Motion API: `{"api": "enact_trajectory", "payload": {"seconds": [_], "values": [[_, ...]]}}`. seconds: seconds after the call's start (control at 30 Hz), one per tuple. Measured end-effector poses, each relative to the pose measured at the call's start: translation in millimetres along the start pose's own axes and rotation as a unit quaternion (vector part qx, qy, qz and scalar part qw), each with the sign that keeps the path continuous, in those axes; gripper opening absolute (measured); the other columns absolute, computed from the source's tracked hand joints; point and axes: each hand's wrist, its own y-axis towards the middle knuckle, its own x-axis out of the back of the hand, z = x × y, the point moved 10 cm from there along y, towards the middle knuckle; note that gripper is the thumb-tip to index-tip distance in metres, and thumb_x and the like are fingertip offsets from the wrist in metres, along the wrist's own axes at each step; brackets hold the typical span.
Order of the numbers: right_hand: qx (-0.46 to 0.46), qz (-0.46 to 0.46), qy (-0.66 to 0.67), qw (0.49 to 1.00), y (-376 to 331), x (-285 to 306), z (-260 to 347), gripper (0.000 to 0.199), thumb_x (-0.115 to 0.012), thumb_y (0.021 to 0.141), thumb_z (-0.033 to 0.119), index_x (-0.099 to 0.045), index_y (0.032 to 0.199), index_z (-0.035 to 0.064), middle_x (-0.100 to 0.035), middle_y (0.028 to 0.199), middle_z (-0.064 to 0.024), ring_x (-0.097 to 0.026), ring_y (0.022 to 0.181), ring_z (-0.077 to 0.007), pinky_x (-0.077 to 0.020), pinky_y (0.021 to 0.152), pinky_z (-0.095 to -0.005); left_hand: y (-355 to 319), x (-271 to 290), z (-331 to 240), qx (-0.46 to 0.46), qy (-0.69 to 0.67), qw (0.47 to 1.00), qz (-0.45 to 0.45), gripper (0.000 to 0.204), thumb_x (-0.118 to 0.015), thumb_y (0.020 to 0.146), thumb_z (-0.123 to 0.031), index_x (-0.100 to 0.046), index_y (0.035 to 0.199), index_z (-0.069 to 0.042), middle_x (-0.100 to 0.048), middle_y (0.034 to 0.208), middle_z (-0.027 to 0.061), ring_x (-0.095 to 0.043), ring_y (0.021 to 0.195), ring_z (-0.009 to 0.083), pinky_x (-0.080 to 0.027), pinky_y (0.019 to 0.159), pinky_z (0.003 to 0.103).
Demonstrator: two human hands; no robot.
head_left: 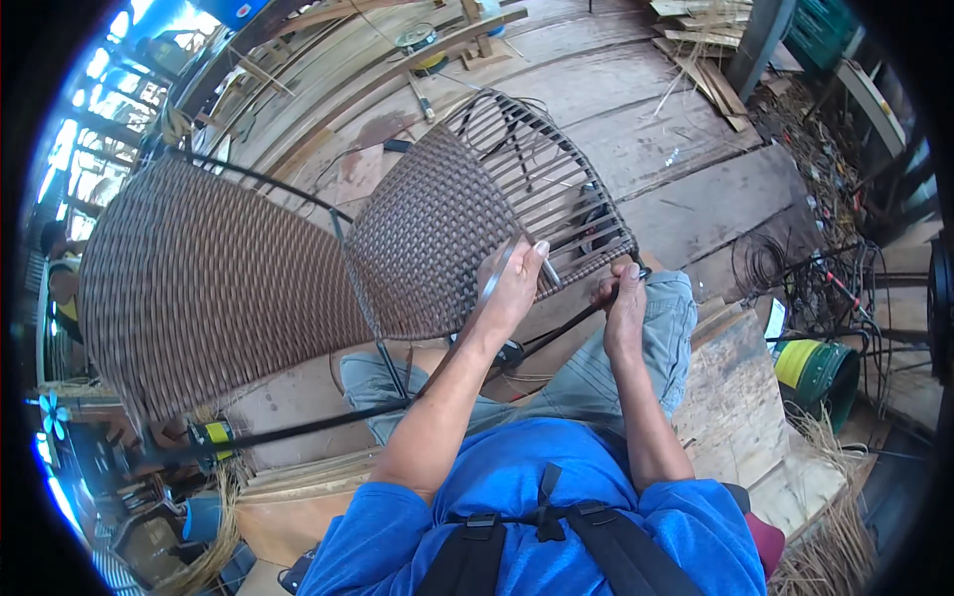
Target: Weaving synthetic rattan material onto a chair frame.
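Observation:
A brown woven wicker chair lies on its side across my lap, its finished back (209, 288) to the left and its part-woven seat (432, 219) in the middle. Bare parallel strands (556, 199) span the seat's right part inside a curved rim. Closed at the edge of the weave, my left hand (509, 283) grips a flat wicker strip (489, 286) that loops by the wrist; a thin pale length shows beside the thumb. My right hand (623, 306) is closed against the rim's near right corner. A small dark piece shows at its fingers, too hidden to name.
Dark metal chair legs (288, 429) stretch left past my lap. Wooden planks (706, 214) make up the floor. At right stand a green and yellow bucket (810, 372) and a coil of dark strands (760, 260). Wood scraps (701, 74) lie far right; a brush (421, 99) lies beyond the seat.

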Motion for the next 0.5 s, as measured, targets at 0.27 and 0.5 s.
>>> {"api": "enact_trajectory", "payload": {"seconds": [0.27, 0.5], "values": [[0.003, -0.019, -0.013, 1.0, 4.7, 14.2, -26.0, 0.048, -0.034, 0.094, 0.05, -0.043, 0.085, 0.0043, -0.04, 0.061, -0.0017, -0.042, 0.055, -0.0126, -0.0379, 0.053, -0.0268, -16.6, -13.5, 8.0, -0.01, -0.004, 1.0, -0.003, 0.027, -0.055, 0.089, -0.024, -0.058, 0.079, 0.001, -0.055, 0.07, 0.0168, -0.054, 0.063, 0.0317, -0.042, 0.057, 0.037], [0.012, 0.026, -0.033, 0.999, 5.0, 13.1, -22.8, 0.048, -0.033, 0.095, 0.048, -0.04, 0.072, 0.0075, -0.042, 0.061, -0.0024, -0.042, 0.057, -0.0137, -0.0384, 0.055, -0.0269, -20.6, -18.9, 12.4, -0.025, -0.007, 1.0, 0.004, 0.022, -0.055, 0.088, -0.019, -0.057, 0.078, 0.001, -0.054, 0.069, 0.0163, -0.052, 0.063, 0.0331, -0.042, 0.058, 0.039]]}}
